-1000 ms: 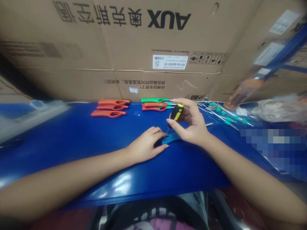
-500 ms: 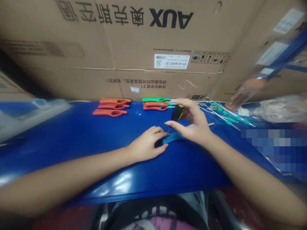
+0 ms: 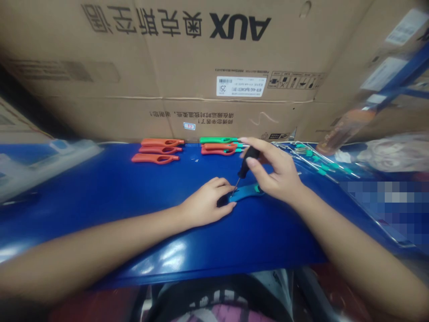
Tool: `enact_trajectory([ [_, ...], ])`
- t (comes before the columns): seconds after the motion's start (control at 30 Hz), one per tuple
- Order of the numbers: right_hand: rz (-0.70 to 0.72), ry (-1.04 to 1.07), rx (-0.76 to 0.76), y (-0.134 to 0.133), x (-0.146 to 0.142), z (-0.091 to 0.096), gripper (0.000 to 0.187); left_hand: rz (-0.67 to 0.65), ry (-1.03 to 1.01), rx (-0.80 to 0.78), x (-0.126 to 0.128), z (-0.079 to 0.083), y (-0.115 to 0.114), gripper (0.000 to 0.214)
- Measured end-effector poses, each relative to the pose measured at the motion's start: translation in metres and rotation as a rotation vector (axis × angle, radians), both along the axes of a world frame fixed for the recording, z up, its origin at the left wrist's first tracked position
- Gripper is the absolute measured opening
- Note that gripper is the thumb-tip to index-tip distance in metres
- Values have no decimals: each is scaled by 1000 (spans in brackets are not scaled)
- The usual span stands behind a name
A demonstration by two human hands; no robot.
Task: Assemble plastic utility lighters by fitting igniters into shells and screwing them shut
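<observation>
A blue plastic handle [image 3: 246, 192] with a green piece at its right end lies on the blue tabletop. My left hand [image 3: 209, 201] is closed on its left end, thumb on the near side and fingers on the far side. My right hand [image 3: 276, 167] grips a screwdriver [image 3: 247, 164] with a dark handle, tilted, its thin shaft reaching down to the left end of the blue handle beside my left fingertips. Whether the tip sits in a screw is too small to tell.
Orange handles [image 3: 156, 158] lie at the back left. A green handle [image 3: 217, 140] and orange ones sit behind my hands. Metal rods with green pieces [image 3: 313, 156] lie at the right, near a bottle [image 3: 346, 129] and a plastic bag [image 3: 395, 152]. A large cardboard sheet [image 3: 150, 76] stands behind.
My right hand has shifted slightly right and turned the screwdriver, so its dark handle and the green piece show more. My left hand stays on the blue handle.
</observation>
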State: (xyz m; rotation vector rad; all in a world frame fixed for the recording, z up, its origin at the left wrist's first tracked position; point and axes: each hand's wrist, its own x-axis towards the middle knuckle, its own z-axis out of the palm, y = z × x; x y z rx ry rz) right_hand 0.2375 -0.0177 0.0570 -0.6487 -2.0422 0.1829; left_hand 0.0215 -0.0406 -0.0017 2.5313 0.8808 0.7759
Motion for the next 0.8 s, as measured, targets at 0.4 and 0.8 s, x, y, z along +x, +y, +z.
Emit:
enact_trajectory([
  [0.4,-14,-57,74,-7,-3,9,38,-2,-29,-51,-1,0,3,36],
  [0.8,90,80,-75,-7,-5,9,35,-4,-36,-63,-1,-1,3,35],
])
